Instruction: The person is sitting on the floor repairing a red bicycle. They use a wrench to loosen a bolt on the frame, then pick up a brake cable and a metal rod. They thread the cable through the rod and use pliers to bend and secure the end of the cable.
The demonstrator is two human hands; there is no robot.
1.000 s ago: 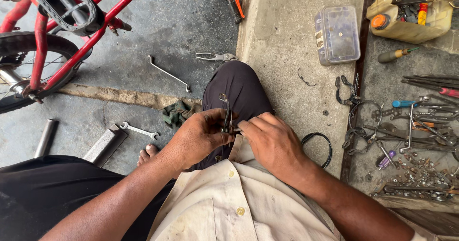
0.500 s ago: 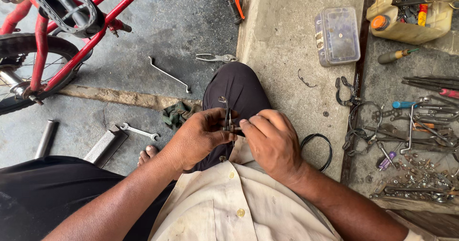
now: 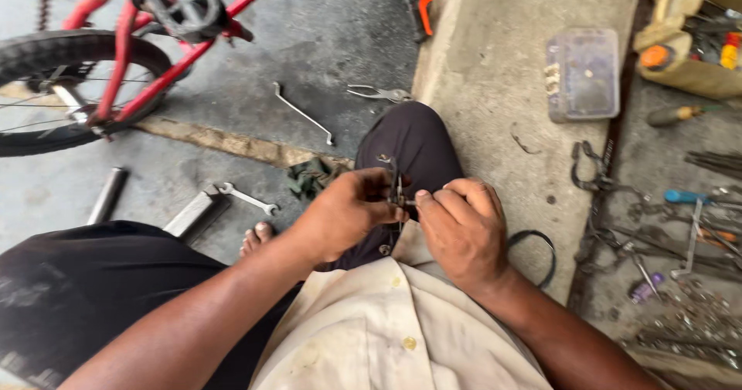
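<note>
- So, leftmost there's the red bicycle [image 3: 154, 57] on the floor, with a thin spanner [image 3: 301, 113] and pliers [image 3: 379, 93] lying well apart from the hands.
- Left hand [image 3: 340, 216] is curled shut, pinching a small metal part [image 3: 398, 193] above the knee [image 3: 413, 146].
- Right hand [image 3: 464, 231] has its fingertips closed on the same part from the other side, thumb pressing in.
- Judgement: steadying it against the knee and turning slowly would keep it from slipping.
- Clear plastic box [image 3: 583, 73] sits far right.
</note>
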